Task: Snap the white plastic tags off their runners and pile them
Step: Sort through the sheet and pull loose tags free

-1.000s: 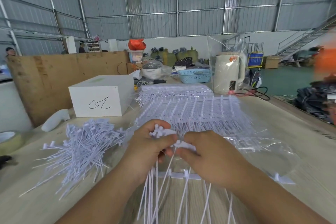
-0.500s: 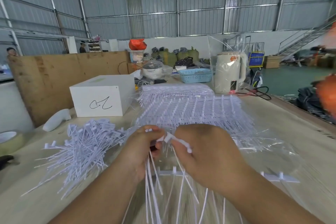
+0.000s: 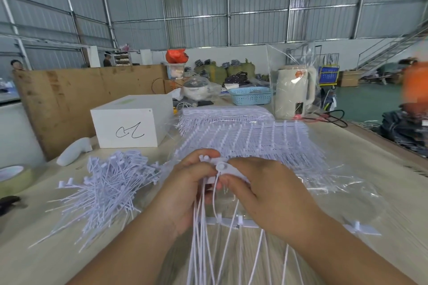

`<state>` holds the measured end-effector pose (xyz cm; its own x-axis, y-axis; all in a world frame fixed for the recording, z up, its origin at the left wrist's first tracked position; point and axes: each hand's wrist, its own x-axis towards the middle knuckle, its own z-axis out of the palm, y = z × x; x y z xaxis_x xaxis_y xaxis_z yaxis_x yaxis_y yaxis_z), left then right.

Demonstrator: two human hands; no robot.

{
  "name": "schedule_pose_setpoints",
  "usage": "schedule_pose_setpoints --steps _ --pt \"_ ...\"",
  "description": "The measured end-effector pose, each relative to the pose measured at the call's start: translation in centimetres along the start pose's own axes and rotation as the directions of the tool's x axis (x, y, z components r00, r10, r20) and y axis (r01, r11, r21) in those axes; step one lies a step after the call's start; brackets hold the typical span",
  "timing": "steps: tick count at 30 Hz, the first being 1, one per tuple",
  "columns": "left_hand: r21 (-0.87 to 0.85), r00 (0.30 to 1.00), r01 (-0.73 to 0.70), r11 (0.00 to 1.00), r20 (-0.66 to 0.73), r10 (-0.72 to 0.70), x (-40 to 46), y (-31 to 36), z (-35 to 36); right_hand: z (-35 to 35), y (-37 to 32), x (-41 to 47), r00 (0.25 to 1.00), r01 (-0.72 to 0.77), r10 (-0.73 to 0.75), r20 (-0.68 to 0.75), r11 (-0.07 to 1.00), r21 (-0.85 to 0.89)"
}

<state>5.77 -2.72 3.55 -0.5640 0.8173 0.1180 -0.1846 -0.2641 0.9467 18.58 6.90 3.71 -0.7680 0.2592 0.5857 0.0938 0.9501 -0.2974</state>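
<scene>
White tags (image 3: 215, 194) are sitting at frame centre, their heads pinched between both hands: the left hand (image 3: 187, 187) is gripping a bunch of stems, the right hand (image 3: 261, 192) is pinching one tag head. Stems are hanging toward the lower edge. Loose tags are lying piled (image 3: 108, 187) at left on the bench (image 3: 370, 192); runner sheets (image 3: 245, 139) are lying beyond the hands.

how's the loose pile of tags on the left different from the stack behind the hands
The pile lies loose and jumbled on the bare table, strips crossing at all angles; the stack is in neat, parallel rows. The pile's tags are separate pieces; the stack's are joined on runners. The stack sits on clear plastic wrap; the pile does not. Both are white plastic.
</scene>
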Motion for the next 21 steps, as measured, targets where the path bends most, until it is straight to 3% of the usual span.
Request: schedule_pose_setpoints --steps 4,10,17,21 --pt "0.057 0.999 -0.002 0.998 -0.034 0.004 0.0 0.0 -0.1 0.5 1.0 0.1 0.987 -0.099 0.12 -0.104 0.977 0.187" --pt "0.104 0.996 -0.001 0.995 -0.09 0.01 0.3 0.0 -0.7 -0.2 2.2 0.4 0.976 -0.071 0.143 -0.165 0.922 0.381" --pt "0.149 0.999 0.04 0.988 0.008 -0.042 -0.2 -0.1 -0.3 1.9 2.2 0.6 0.988 -0.083 0.131 -0.085 0.902 0.424" --pt "0.217 0.994 0.015 0.976 0.104 -0.039 -0.4 0.1 -0.4 2.3 2.2 0.6 0.985 -0.062 0.118 -0.124 0.922 0.382"
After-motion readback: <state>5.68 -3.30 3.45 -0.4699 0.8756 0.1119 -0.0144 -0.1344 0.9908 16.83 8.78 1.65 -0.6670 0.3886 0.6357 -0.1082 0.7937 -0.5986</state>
